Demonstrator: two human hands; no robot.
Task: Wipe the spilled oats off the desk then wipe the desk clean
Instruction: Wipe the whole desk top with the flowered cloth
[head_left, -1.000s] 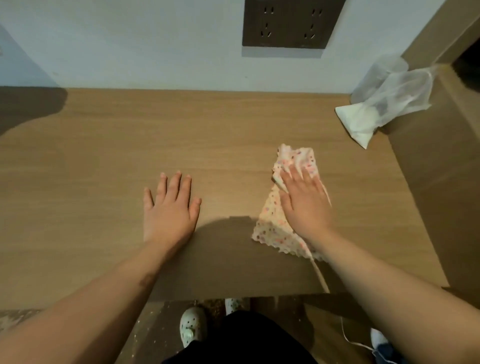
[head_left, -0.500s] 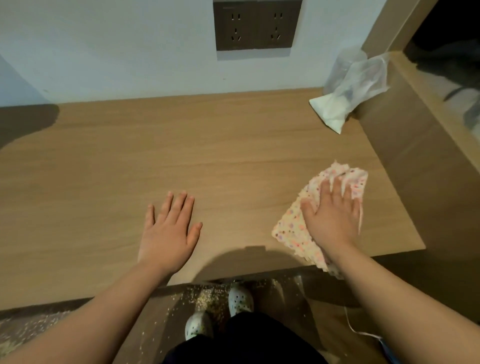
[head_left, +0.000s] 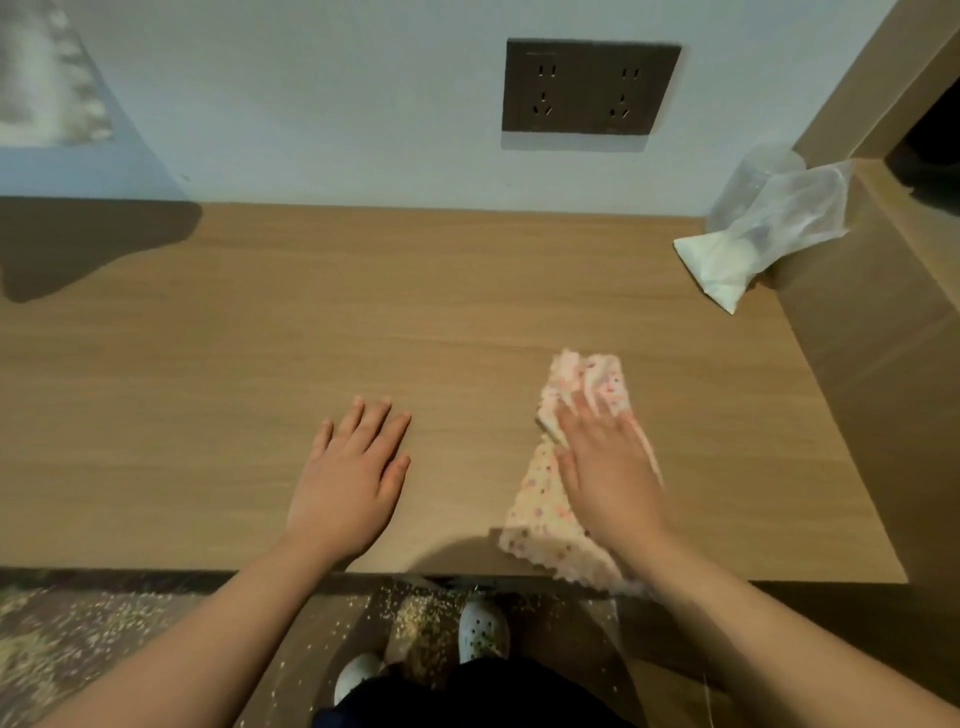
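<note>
Pale oats (head_left: 415, 621) lay scattered on the floor below the desk's (head_left: 311, 322) front edge. Your left hand (head_left: 348, 478) rested flat on the desk, fingers straight. Your right hand (head_left: 608, 483) pressed the dotted cloth (head_left: 597, 379) down, fingers straight, towards the desk's right side.

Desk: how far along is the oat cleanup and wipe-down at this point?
Done: the desk shows no grains; the oats lie scattered on the floor below its front edge. In hand: the right hand presses the patterned cloth flat on the desk's right side; the left hand rests flat nearby. Left: finishing the wipe; which areas are already wiped cannot be told.
</note>
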